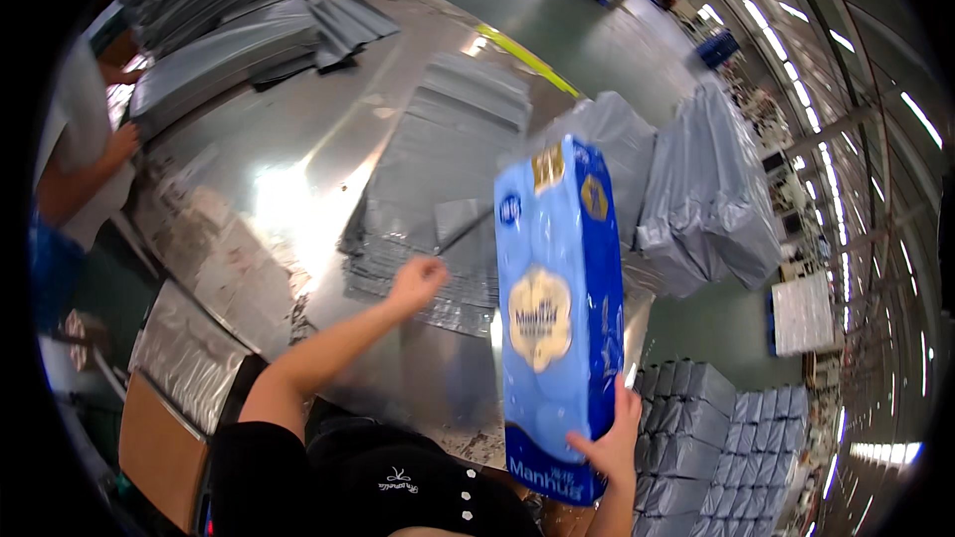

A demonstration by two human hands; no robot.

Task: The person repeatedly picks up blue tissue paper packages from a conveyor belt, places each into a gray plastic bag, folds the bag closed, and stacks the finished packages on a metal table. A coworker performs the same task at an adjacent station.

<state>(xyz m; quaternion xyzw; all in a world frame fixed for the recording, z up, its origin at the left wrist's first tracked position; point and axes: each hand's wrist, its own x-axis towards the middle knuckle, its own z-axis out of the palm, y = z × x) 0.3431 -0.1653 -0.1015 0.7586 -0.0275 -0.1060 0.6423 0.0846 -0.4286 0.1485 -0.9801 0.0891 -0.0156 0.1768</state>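
Note:
My right hand point(609, 446) grips the lower end of a tall blue plastic pack of paper rolls point(559, 308) and holds it upright above the table's near edge. My left hand point(416, 281) is stretched forward, its fingers pinching the edge of a grey plastic mailing bag point(460, 227) on top of a flat stack of such bags point(438, 179). The stack lies in the middle of a shiny metal table point(288, 209).
More grey bag stacks point(239, 40) lie at the table's far left. Packed grey parcels point(701, 189) are heaped at the right, others point(716, 428) on the floor below. Another person point(80, 159) stands at the left edge. A brown cardboard piece point(159, 447) sits lower left.

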